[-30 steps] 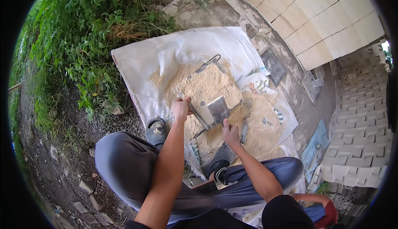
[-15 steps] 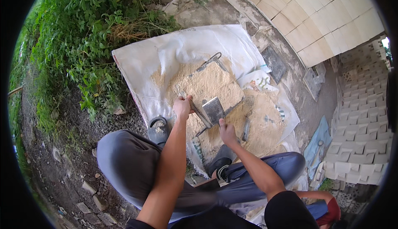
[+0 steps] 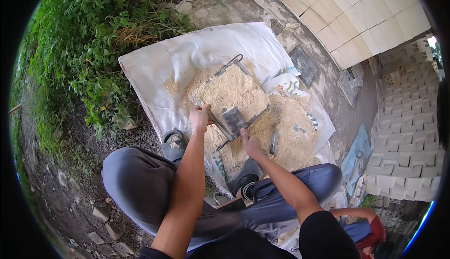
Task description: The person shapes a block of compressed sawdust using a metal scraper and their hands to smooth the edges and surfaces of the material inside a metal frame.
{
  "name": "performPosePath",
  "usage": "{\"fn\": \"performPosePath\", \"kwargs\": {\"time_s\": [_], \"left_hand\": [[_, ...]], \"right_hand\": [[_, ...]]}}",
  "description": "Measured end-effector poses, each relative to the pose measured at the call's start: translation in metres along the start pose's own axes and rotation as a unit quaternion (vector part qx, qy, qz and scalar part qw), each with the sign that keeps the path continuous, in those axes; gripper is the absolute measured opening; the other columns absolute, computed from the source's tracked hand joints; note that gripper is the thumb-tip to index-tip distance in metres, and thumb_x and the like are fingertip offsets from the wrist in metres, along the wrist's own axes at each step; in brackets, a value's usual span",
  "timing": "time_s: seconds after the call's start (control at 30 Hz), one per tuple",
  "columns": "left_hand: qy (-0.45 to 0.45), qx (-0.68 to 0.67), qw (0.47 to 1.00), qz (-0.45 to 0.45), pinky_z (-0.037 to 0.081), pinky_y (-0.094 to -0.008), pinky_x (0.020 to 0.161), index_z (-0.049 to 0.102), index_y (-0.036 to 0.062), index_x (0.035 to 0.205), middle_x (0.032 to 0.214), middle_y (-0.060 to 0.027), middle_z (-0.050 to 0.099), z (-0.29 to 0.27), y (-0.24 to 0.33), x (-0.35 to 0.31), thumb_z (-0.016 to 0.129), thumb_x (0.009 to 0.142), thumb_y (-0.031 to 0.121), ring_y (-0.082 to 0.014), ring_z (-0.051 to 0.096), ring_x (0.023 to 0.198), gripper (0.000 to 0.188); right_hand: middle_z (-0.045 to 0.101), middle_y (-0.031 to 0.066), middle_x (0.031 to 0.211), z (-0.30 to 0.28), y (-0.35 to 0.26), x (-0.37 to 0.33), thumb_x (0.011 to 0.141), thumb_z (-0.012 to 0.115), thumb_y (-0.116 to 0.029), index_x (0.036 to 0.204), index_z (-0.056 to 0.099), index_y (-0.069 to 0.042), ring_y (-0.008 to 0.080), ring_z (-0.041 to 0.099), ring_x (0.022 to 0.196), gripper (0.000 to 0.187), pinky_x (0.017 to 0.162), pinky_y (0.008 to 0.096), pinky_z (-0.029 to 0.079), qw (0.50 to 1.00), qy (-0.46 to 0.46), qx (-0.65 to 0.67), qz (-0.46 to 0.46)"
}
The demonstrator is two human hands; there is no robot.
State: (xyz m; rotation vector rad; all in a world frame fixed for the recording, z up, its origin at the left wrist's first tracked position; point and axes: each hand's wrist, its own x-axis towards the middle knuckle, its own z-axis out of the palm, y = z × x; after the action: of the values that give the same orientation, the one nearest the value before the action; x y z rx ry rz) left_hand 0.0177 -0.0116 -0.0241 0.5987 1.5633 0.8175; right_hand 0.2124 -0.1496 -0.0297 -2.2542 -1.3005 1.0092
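Pale sandy powder point(image 3: 229, 88) fills and heaps over a square metal mould with a looped handle point(image 3: 240, 57) at its far end; much of its frame is buried. My left hand point(image 3: 200, 117) closes round a long thin metal bar point(image 3: 218, 125) along the mould's near left side. My right hand point(image 3: 251, 145) grips the near end of a grey rectangular flat scraper point(image 3: 233, 117), thumb on its corner. The scraper is tilted over the powder, beside the bar. Its far end shows grey and dusty. The fingers under it are hidden.
A white woven sack point(image 3: 159, 57) lies under the powder. Right of the mould are a second powder heap point(image 3: 295, 137) and a small dark metal piece point(image 3: 273, 142). Dark slabs point(image 3: 303, 66), stacked pale tiles point(image 3: 403, 142) and a person in a red sleeve point(image 3: 376, 231) are farther right.
The scraper has tipped, so its far edge has turned and more of its dusty end faces up. Both hands remain closed on their tools. The whole view has shifted slightly.
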Motion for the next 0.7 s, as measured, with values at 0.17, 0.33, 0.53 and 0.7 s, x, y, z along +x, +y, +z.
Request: {"fn": "performPosePath", "kwargs": {"time_s": [0.17, 0.33, 0.53, 0.7], "left_hand": [[-0.021, -0.034, 0.999, -0.014, 0.059, -0.0375, 0.047, 0.057, -0.0033, 0.084, 0.076, -0.0132, 0.06, -0.006, -0.004, 0.008, 0.068, 0.082, 0.02, -0.0252, 0.066, 0.058, 0.026], [0.006, -0.002, 1.0, -0.021, 0.06, -0.0376, 0.047, 0.057, -0.0049, 0.082, 0.078, -0.013, 0.061, -0.01, -0.008, 0.007, 0.068, 0.083, 0.021, -0.0246, 0.065, 0.057, 0.028], [-0.031, -0.012, 0.999, 0.003, 0.058, -0.0363, 0.048, 0.055, -0.0004, 0.085, 0.073, -0.01, 0.058, 0.0, 0.002, 0.005, 0.065, 0.086, 0.026, -0.024, 0.064, 0.055, 0.028], [-0.01, -0.025, 0.999, -0.029, 0.058, -0.0355, 0.045, 0.057, -0.0017, 0.08, 0.074, -0.0107, 0.061, -0.012, -0.005, 0.008, 0.068, 0.083, 0.023, -0.0236, 0.065, 0.055, 0.027]], "right_hand": [[0.055, 0.0301, 0.06, 0.005, 0.0, 0.006, 0.088, 0.037, -0.067, 0.06, 0.059, 0.008, 0.045, 0.059, 0.066, 0.083, 0.066, 0.049, 0.044, 0.998, 0.022, -0.053, 0.004], [0.054, 0.0287, 0.058, -0.009, -0.023, -0.014, 0.088, 0.038, -0.067, 0.059, 0.057, 0.008, 0.0426, 0.059, 0.063, 0.082, 0.064, 0.0476, 0.043, 1.0, 0.0, 0.01, -0.008], [0.053, 0.0265, 0.056, 0.0, -0.007, 0.004, 0.089, 0.04, -0.065, 0.056, 0.054, 0.008, 0.0421, 0.057, 0.06, 0.081, 0.064, 0.0478, 0.043, 0.999, 0.018, -0.025, -0.039], [0.054, 0.0283, 0.057, -0.004, -0.021, -0.004, 0.089, 0.038, -0.065, 0.058, 0.055, 0.009, 0.0437, 0.058, 0.063, 0.082, 0.066, 0.0488, 0.044, 0.999, -0.022, 0.023, -0.018]]}}
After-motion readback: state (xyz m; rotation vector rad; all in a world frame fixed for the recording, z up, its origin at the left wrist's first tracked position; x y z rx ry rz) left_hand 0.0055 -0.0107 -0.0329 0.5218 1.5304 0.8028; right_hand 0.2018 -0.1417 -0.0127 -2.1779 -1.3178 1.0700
